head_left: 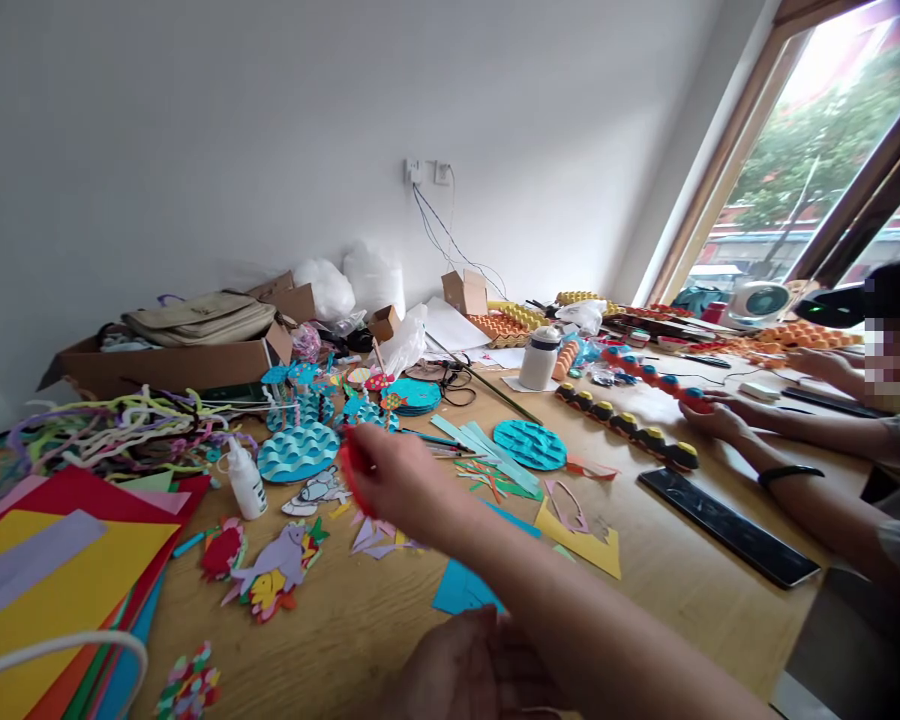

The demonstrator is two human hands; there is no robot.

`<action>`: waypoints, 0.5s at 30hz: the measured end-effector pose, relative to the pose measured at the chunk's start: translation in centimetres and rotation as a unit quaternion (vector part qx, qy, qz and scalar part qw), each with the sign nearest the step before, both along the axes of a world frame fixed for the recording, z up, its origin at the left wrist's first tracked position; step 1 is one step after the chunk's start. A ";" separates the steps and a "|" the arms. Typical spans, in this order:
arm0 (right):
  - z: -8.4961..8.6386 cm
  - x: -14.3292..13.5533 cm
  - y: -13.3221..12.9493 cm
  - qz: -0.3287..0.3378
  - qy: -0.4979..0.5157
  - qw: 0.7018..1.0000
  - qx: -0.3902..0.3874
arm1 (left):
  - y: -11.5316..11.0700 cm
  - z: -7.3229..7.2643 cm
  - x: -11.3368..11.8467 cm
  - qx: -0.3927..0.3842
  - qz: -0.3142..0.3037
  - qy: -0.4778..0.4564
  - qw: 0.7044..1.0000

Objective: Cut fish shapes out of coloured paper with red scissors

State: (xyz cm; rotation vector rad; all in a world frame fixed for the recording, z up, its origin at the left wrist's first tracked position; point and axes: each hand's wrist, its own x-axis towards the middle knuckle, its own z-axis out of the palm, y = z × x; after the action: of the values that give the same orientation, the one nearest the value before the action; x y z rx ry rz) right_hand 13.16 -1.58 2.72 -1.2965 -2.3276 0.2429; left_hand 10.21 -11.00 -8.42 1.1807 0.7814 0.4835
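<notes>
My right hand (401, 485) reaches over the middle of the table, its fingers closed round a red looped object (356, 478), blurred, its exact kind unclear. Below my right forearm, at the bottom edge, my left hand (472, 670) is partly in view, fingers loosely apart, no object visible in it. A light-blue wavy disc (298, 453) lies just left of my right hand, near a white glue bottle (246, 482). Paper fish cutouts (277, 565) are piled lower left. Blue paper (465, 588) lies between my hands, partly covered by my forearm.
Coloured sheets (67, 570) and pipe cleaners (150, 425) fill the left. A blue disc (530, 444), a white jar (539, 360) and a black tablet (727, 525) are farther right. Another person's hands (720, 420) hold a painted egg-carton strip. Boxes line the wall.
</notes>
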 end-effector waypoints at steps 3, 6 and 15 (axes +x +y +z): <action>-2.8 4.4 2.4 -0.115 -0.044 0.991 -0.055 | 2.5 -0.6 -1.9 -0.101 0.002 -0.059 0.993; -5.6 9.3 3.6 -0.179 -0.088 0.974 -0.107 | 3.6 -0.7 -3.4 0.054 0.038 0.090 0.994; -10.3 13.4 3.6 -0.195 -0.178 0.945 -0.196 | 3.4 -2.5 -3.4 0.479 -0.079 0.309 0.818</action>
State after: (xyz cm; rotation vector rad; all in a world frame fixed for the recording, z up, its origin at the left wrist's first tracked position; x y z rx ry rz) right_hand 26.57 2.04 -7.56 -2.1186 -2.3086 0.3800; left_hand 6.85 -7.60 -10.96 2.4131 1.0048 0.3437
